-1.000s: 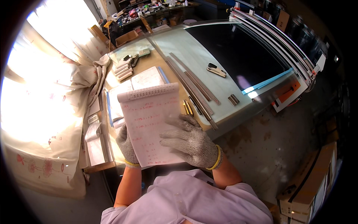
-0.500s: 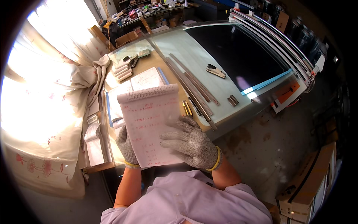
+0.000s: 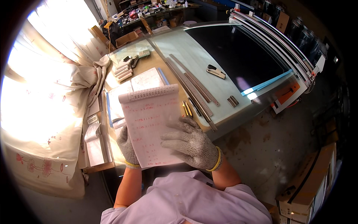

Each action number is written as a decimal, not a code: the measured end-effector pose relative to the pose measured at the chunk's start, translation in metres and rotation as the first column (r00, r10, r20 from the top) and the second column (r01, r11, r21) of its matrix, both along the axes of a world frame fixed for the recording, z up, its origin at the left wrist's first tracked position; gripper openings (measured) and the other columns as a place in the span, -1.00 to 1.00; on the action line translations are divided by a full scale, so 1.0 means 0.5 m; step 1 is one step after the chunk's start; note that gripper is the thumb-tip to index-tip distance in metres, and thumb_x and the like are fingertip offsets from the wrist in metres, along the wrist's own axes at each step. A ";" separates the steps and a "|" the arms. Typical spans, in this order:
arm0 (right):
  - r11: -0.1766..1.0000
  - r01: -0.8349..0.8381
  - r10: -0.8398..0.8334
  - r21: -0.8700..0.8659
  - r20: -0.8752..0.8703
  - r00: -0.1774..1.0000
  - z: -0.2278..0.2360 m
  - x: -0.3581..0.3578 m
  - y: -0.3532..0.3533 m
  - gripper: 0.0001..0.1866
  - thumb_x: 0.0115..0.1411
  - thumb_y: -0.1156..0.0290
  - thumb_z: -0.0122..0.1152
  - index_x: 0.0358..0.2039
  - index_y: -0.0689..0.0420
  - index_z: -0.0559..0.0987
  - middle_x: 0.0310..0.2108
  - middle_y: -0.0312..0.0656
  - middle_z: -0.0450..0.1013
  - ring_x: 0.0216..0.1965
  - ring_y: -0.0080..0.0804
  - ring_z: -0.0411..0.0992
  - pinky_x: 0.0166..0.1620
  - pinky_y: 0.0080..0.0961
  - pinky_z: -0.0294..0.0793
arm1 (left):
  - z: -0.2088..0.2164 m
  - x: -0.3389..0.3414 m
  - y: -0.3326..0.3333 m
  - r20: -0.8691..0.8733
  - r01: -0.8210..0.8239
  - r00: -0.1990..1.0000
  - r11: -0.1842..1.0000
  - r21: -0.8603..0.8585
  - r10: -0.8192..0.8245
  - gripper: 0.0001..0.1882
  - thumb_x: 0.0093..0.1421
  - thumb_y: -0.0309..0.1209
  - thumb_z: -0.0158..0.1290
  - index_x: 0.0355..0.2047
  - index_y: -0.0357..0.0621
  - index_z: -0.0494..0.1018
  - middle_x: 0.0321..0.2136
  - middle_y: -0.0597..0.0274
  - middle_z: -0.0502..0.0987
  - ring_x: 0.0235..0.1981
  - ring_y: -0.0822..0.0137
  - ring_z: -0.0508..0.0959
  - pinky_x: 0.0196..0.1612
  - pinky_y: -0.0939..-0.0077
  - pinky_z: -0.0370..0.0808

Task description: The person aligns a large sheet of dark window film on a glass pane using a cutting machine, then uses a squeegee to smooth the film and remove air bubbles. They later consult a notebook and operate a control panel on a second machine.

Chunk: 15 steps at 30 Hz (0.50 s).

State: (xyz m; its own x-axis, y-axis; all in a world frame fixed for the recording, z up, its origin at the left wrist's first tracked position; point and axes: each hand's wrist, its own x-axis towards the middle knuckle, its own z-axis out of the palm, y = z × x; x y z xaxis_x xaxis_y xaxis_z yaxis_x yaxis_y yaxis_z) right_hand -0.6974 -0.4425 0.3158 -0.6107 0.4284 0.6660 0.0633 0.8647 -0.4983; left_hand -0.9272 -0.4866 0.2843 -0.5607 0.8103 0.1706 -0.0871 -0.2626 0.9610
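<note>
A top-bound notepad [image 3: 151, 130] with its cover pages folded over and red handwriting on the sheet is held up in front of me, above the table. My left hand [image 3: 127, 147], in a grey knitted glove with a yellow cuff, grips its lower left edge, with the fingers hidden behind the pad. Across the lower right of the page lies my gloved right hand [image 3: 192, 143], its fingers stretched out and slightly apart. Just beyond that hand, yellow-and-black cutters [image 3: 187, 109] rest on the table. Behind the pad an open written book [image 3: 149, 78] is partly covered.
Long steel rulers [image 3: 201, 87] lie on the glass-topped table, with a stapler [image 3: 216, 71] and small metal pieces [image 3: 233, 100] to their right. Farther right is a dark panel [image 3: 242, 52]. A wooden tray [image 3: 99, 166] holds papers at left, beside a curtain [image 3: 44, 149]. Cardboard boxes [image 3: 309, 183] stand lower right.
The notepad has shifted very slightly to the right at its top and left edge. Both hands stay almost where they were on it.
</note>
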 end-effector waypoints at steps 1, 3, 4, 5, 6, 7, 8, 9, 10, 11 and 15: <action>1.000 0.006 -0.006 0.009 -0.008 1.000 0.001 0.000 0.000 -0.67 0.11 0.36 0.33 -0.07 0.05 0.65 0.02 -0.20 0.52 0.23 -0.05 0.34 0.35 0.03 0.12 | -0.001 0.000 0.001 -0.002 -0.002 1.000 1.000 0.000 0.002 -0.76 0.37 -0.42 0.04 -0.15 -0.37 0.57 -0.33 0.24 0.62 -0.35 0.50 0.56 -0.28 0.57 0.54; 1.000 0.012 -0.012 0.018 -0.017 1.000 0.002 0.000 0.000 -0.71 0.16 0.33 0.32 -0.09 0.06 0.65 -0.01 -0.20 0.53 0.21 -0.06 0.36 0.32 0.02 0.16 | -0.002 -0.001 0.002 -0.006 -0.007 1.000 1.000 0.000 0.007 -0.76 0.37 -0.42 0.04 -0.15 -0.37 0.58 -0.33 0.24 0.62 -0.35 0.50 0.56 -0.28 0.57 0.54; 1.000 0.012 -0.011 0.018 -0.018 1.000 0.003 0.000 0.000 -0.71 0.16 0.32 0.32 -0.09 0.06 0.65 -0.01 -0.20 0.53 0.21 -0.06 0.36 0.33 0.02 0.16 | -0.005 -0.004 0.002 -0.012 -0.007 1.000 1.000 -0.001 0.007 -0.76 0.37 -0.41 0.03 -0.15 -0.37 0.58 -0.33 0.24 0.62 -0.35 0.50 0.56 -0.28 0.58 0.54; 1.000 0.011 -0.011 0.018 -0.019 1.000 0.004 0.000 0.000 -0.71 0.16 0.32 0.32 -0.09 0.06 0.65 -0.01 -0.20 0.53 0.21 -0.06 0.36 0.33 0.01 0.16 | -0.011 -0.008 0.002 -0.017 -0.008 1.000 1.000 -0.002 0.008 -0.76 0.38 -0.41 0.03 -0.14 -0.37 0.58 -0.33 0.24 0.63 -0.35 0.51 0.56 -0.29 0.58 0.54; 1.000 0.016 -0.015 0.024 -0.018 1.000 0.005 0.000 -0.001 -0.70 0.16 0.30 0.32 -0.09 0.07 0.65 -0.01 -0.20 0.53 0.21 -0.06 0.36 0.32 0.01 0.17 | -0.014 -0.011 0.002 -0.022 -0.007 1.000 1.000 -0.003 0.007 -0.75 0.38 -0.41 0.03 -0.14 -0.37 0.58 -0.33 0.23 0.63 -0.35 0.51 0.56 -0.29 0.59 0.54; 0.999 0.020 -0.019 0.031 -0.017 1.000 0.006 0.001 -0.001 -0.69 0.16 0.28 0.32 -0.09 0.08 0.65 0.00 -0.20 0.53 0.21 -0.06 0.36 0.30 0.00 0.18 | -0.013 -0.009 0.002 -0.023 -0.006 1.000 1.000 -0.004 0.006 -0.75 0.38 -0.40 0.03 -0.14 -0.37 0.58 -0.33 0.24 0.63 -0.35 0.51 0.56 -0.29 0.59 0.54; 0.999 0.024 -0.024 0.038 -0.017 1.000 0.006 0.001 -0.001 -0.68 0.16 0.25 0.32 -0.09 0.08 0.64 0.00 -0.20 0.53 0.20 -0.06 0.37 0.29 -0.01 0.19 | -0.010 -0.006 0.002 -0.024 -0.006 1.000 1.000 -0.006 0.006 -0.75 0.39 -0.40 0.03 -0.14 -0.37 0.58 -0.33 0.24 0.62 -0.35 0.51 0.56 -0.29 0.59 0.53; 0.999 0.021 -0.021 0.040 -0.013 1.000 0.006 0.002 -0.002 -0.65 0.15 0.21 0.33 -0.09 0.09 0.64 0.00 -0.19 0.53 0.18 -0.07 0.38 0.27 -0.01 0.21 | -0.009 -0.004 0.000 -0.026 -0.007 1.000 1.000 -0.007 0.007 -0.74 0.39 -0.39 0.03 -0.14 -0.37 0.58 -0.33 0.24 0.62 -0.35 0.51 0.56 -0.29 0.60 0.53; 0.999 0.018 -0.018 0.042 -0.010 1.000 0.005 0.003 -0.003 -0.62 0.14 0.17 0.33 -0.08 0.10 0.63 0.00 -0.17 0.53 0.16 -0.07 0.39 0.25 -0.02 0.23 | -0.011 -0.007 -0.001 -0.026 0.006 1.000 1.000 -0.008 -0.006 -0.74 0.37 -0.40 0.03 -0.09 -0.36 0.56 -0.29 0.21 0.63 -0.33 0.48 0.58 -0.28 0.57 0.55; 0.999 0.015 -0.015 0.044 -0.006 1.000 0.005 0.004 -0.005 -0.59 0.14 0.14 0.34 -0.08 0.10 0.63 0.00 -0.16 0.53 0.14 -0.07 0.40 0.23 -0.02 0.25 | -0.016 -0.012 -0.003 -0.026 0.019 0.999 1.000 -0.009 -0.019 -0.73 0.36 -0.41 0.03 -0.05 -0.36 0.54 -0.25 0.18 0.63 -0.30 0.44 0.60 -0.26 0.55 0.57; 0.998 0.057 -0.056 0.036 -0.033 0.998 0.009 0.002 -0.013 -0.50 0.13 0.01 0.33 -0.07 0.11 0.60 -0.05 -0.11 0.53 0.03 -0.10 0.44 0.12 -0.09 0.33 | -0.024 -0.017 -0.006 -0.028 0.021 0.999 1.000 -0.001 -0.021 -0.71 0.35 -0.42 0.02 -0.01 -0.35 0.52 -0.22 0.17 0.63 -0.31 0.42 0.61 -0.27 0.53 0.59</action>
